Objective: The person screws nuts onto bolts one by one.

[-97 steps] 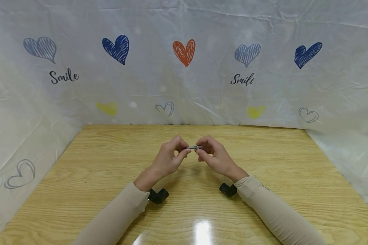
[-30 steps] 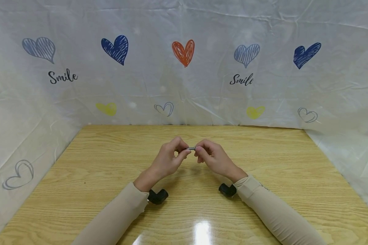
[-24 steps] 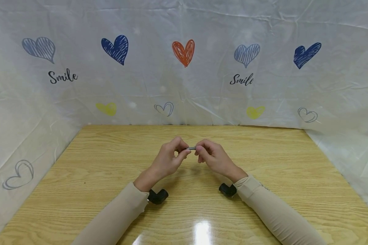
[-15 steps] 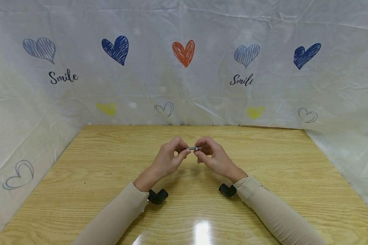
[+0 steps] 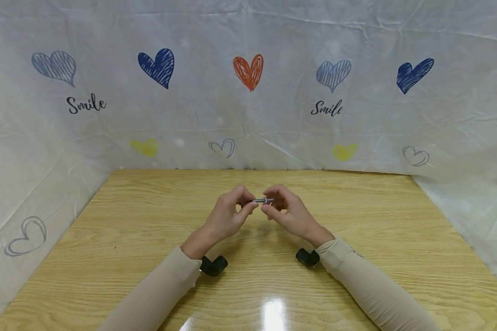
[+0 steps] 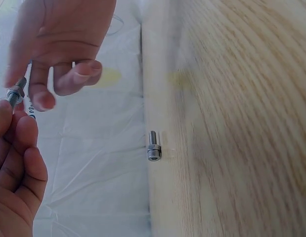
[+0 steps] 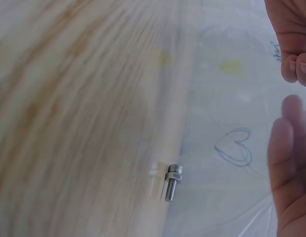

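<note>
In the head view, my left hand [image 5: 228,212] pinches one end of a metal bolt [image 5: 258,200] between thumb and index finger, holding it level above the table. A nut [image 6: 15,94] sits partway along its threads. My right hand [image 5: 291,212] is at the other end, thumb below and index finger above the nut, with a gap between them. The right wrist view shows right fingers [image 7: 292,133] extended; the bolt there is out of sight. A second bolt [image 6: 153,146] with a nut close to its head appears on the table in both wrist views, but not in the head view.
The wood-grain table [image 5: 107,220] spreads under both hands. White sheeting with printed hearts [image 5: 248,119] closes off the back and sides. Black curved pieces [image 5: 213,265] stick out at both wrists.
About a second ago my right thumb and index finger covered the nut in a pinch. Now they have parted and the nut shows between them. The left hand keeps its place.
</note>
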A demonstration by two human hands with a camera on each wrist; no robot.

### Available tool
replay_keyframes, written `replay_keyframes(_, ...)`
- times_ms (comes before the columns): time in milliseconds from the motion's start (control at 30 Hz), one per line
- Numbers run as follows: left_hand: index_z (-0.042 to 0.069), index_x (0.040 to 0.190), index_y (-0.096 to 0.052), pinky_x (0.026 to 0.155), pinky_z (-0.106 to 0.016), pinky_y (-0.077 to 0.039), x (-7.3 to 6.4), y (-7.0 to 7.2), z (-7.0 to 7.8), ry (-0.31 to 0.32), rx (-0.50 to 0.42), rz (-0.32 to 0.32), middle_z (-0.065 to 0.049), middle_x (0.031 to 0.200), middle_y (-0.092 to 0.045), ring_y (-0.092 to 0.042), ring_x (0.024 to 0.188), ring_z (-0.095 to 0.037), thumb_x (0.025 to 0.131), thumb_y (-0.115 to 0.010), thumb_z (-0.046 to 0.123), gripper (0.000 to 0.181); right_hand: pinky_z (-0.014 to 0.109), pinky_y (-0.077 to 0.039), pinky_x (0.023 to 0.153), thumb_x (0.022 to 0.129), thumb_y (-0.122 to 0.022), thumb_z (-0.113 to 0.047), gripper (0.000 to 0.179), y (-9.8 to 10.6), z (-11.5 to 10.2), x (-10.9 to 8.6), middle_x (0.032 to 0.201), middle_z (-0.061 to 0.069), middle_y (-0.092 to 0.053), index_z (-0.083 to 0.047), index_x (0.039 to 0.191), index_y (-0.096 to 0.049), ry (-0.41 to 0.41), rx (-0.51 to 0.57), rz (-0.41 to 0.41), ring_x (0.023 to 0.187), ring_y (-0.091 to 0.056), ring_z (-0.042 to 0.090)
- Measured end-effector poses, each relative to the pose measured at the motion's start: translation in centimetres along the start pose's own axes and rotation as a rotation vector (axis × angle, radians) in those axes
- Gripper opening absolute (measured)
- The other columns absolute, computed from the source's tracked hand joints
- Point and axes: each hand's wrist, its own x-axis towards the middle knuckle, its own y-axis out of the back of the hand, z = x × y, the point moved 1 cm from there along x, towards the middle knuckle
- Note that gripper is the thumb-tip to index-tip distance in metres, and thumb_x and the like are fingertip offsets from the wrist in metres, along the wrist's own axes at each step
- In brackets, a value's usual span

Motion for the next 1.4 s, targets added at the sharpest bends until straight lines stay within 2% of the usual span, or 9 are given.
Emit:
replay_keyframes(233,0.005,0.092,-0.056,0.056,-0.026,-0.046,-0.02,0.09,0.03,0.001,-0.004,-0.006,0.001,0.079,-0.057,-0.053,0.062,-0.009,0.093,-0.061,0.009,0.007,0.041,-0.054,0.064,0.093,-0.055,0.008,0.018,-0.18,0.28,0.14,0.093,0.02,-0.061,0.006,0.11,-0.053,0.101,0.022,0.012,0.066,-0.062,0.035)
replay_keyframes(433,0.006,0.093,-0.056,0.057,-0.027,-0.047,0.04,0.07,0.06,-0.01,0.0,0.002,0.002,0.078,-0.058,-0.054,0.063,-0.008,0.092,-0.063,0.006,0.006,0.031,-0.051,0.06,0.099,-0.049,-0.001,0.01,-0.23,0.12,0.15,0.09,0.017,-0.061,0.002,0.102,-0.058,0.027,-0.027,0.019,0.067,-0.061,0.029)
replay_keyframes(567,0.005,0.093,-0.056,0.058,-0.028,-0.048,0.05,0.01,-0.01,-0.01,0.001,-0.005,0.0,0.078,-0.058,-0.054,0.064,-0.009,0.093,-0.062,0.007,0.006,0.032,-0.051,0.06,0.099,-0.049,-0.002,0.011,-0.16,-0.07,0.08,0.092,0.019,-0.061,0.0,0.104,-0.058,-0.001,-0.036,0.015,0.068,-0.061,0.03)
replay_keyframes(733,0.002,0.094,-0.056,0.057,-0.026,-0.047,0.08,0.18,0.41,0.003,-0.012,-0.006,-0.004,0.078,-0.059,-0.055,0.063,-0.011,0.095,-0.059,0.011,0.01,0.042,-0.052,0.063,0.093,-0.059,0.002,0.026,-0.11,0.03,0.0,0.1,0.022,-0.062,0.004,0.117,-0.05,0.041,-0.029,0.005,0.072,-0.063,0.029)
replay_keyframes(900,0.004,0.094,-0.056,0.056,-0.026,-0.046,0.02,0.07,-0.02,-0.009,-0.011,-0.002,-0.002,0.078,-0.059,-0.054,0.063,-0.009,0.093,-0.061,0.008,0.006,0.038,-0.053,0.062,0.092,-0.056,0.007,0.022,-0.22,0.33,0.03,0.097,0.024,-0.06,0.005,0.113,-0.05,0.107,-0.01,0.008,0.067,-0.062,0.033)
replay_keyframes(1067,0.005,0.093,-0.056,0.056,-0.026,-0.046,0.0,-0.1,-0.05,-0.017,-0.013,0.008,-0.002,0.077,-0.059,-0.054,0.062,-0.009,0.091,-0.063,0.003,0.008,0.033,-0.052,0.059,0.096,-0.052,0.004,0.008,-0.28,0.21,0.07,0.091,0.015,-0.06,0.004,0.103,-0.056,0.093,-0.034,0.023,0.065,-0.061,0.032)
replay_keyframes(1200,0.006,0.093,-0.056,0.056,-0.027,-0.047,0.06,-0.1,0.16,-0.027,-0.011,0.008,-0.001,0.078,-0.059,-0.054,0.062,-0.009,0.091,-0.063,0.003,0.008,0.036,-0.052,0.061,0.099,-0.048,-0.001,0.013,-0.24,0.22,0.04,0.084,0.007,-0.059,-0.001,0.094,-0.06,0.052,-0.06,0.026,0.066,-0.061,0.029)
replay_keyframes(1333,0.004,0.094,-0.056,0.056,-0.027,-0.047,0.04,-0.06,0.16,-0.022,-0.006,0.001,-0.001,0.077,-0.058,-0.054,0.063,-0.009,0.092,-0.062,0.006,0.006,0.036,-0.051,0.06,0.098,-0.052,-0.001,0.009,-0.16,0.27,-0.03,0.09,0.01,-0.06,0.0,0.105,-0.057,0.037,-0.05,0.015,0.068,-0.062,0.027)
replay_keyframes(1400,0.003,0.094,-0.056,0.057,-0.028,-0.047,0.03,-0.02,0.11,-0.015,-0.007,-0.004,-0.003,0.077,-0.059,-0.054,0.063,-0.009,0.094,-0.061,0.009,0.008,0.036,-0.051,0.059,0.095,-0.056,0.001,0.017,-0.13,0.33,-0.07,0.097,0.014,-0.06,0.0,0.112,-0.054,0.048,-0.048,0.015,0.07,-0.062,0.025)
